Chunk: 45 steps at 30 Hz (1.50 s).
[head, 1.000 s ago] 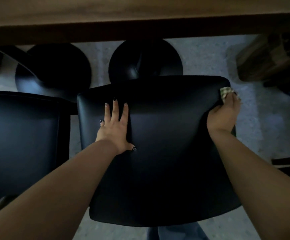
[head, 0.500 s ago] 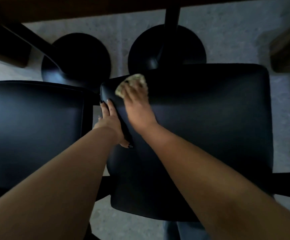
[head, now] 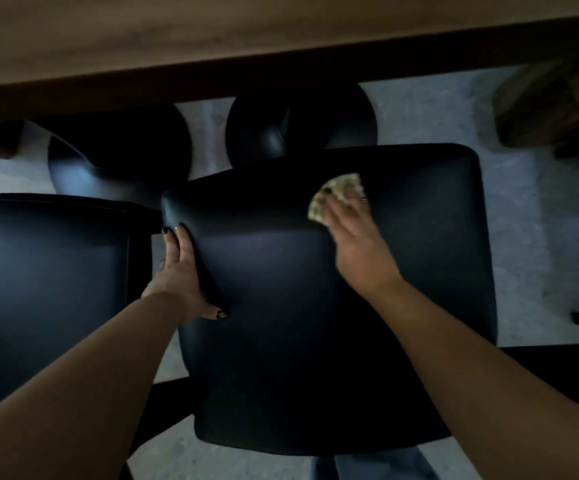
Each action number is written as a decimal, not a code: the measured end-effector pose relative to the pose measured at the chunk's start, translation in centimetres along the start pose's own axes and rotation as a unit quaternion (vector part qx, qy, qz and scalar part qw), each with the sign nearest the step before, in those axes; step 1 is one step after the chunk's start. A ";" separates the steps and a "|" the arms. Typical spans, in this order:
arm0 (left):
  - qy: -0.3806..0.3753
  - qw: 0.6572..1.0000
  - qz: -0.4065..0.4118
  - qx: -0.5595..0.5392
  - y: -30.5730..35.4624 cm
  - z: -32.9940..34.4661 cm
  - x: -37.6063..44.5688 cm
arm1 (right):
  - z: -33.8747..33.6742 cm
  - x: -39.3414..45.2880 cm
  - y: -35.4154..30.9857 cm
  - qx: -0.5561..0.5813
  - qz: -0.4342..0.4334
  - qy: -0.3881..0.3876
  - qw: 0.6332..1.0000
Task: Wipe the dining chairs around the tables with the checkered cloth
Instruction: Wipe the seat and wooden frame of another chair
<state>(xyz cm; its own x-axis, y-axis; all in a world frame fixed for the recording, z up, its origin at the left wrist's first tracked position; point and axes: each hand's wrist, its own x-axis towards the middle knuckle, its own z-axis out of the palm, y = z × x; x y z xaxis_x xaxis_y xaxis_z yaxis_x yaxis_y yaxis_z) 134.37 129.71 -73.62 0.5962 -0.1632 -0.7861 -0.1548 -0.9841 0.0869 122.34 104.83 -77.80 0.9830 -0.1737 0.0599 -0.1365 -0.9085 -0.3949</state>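
A black padded chair seat (head: pixel 315 323) fills the middle of the view, below the wooden table edge. My right hand (head: pixel 357 244) lies flat on the far middle of the seat and presses the checkered cloth (head: pixel 336 192) against it; the cloth shows past my fingertips. My left hand (head: pixel 180 271) grips the seat's left edge, thumb on top and fingers curled over the side.
A second black chair seat (head: pixel 45 289) stands close on the left. The wooden table (head: pixel 246 36) runs across the top, with two round black pedestal bases (head: pixel 118 157) on the grey floor under it. A wooden object (head: pixel 554 105) sits at the upper right.
My right hand has swept the cloth from the seat's far left corner toward the far middle. My left hand stays on the left edge. The view has tilted up toward the table.
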 end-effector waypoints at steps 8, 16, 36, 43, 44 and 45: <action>0.005 0.999 -0.035 0.024 0.5 -0.2 -0.2 | -3.6 -5.1 6.7 0.014 0.356 0.113 0.928; 0.001 0.989 -0.024 0.144 0.9 -0.5 -0.2 | -2.6 -3.8 4.8 0.024 0.462 0.127 0.878; 0.034 0.934 0.264 0.237 -5.0 -2.4 0.4 | 7.1 -3.8 -19.5 -0.035 0.014 -0.095 0.995; 0.025 0.861 0.368 0.351 -1.9 -3.7 0.6 | 1.7 -6.4 -6.5 -0.036 0.148 -0.039 0.988; 0.013 0.855 0.376 0.357 -1.0 -3.7 0.6 | 0.7 -7.2 -4.7 -0.023 0.181 -0.020 0.983; -0.002 0.852 0.377 0.362 -0.1 -3.5 0.6 | -0.2 -8.0 -2.9 -0.017 0.209 -0.006 0.978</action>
<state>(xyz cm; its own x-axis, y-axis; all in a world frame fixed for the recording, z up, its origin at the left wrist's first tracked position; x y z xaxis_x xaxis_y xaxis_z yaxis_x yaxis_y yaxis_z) 137.57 129.50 -71.97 0.1096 -0.7289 -0.6758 -0.9397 -0.2976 0.1687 114.83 108.76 -76.97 0.8421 -0.5279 -0.1102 -0.5299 -0.7720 -0.3511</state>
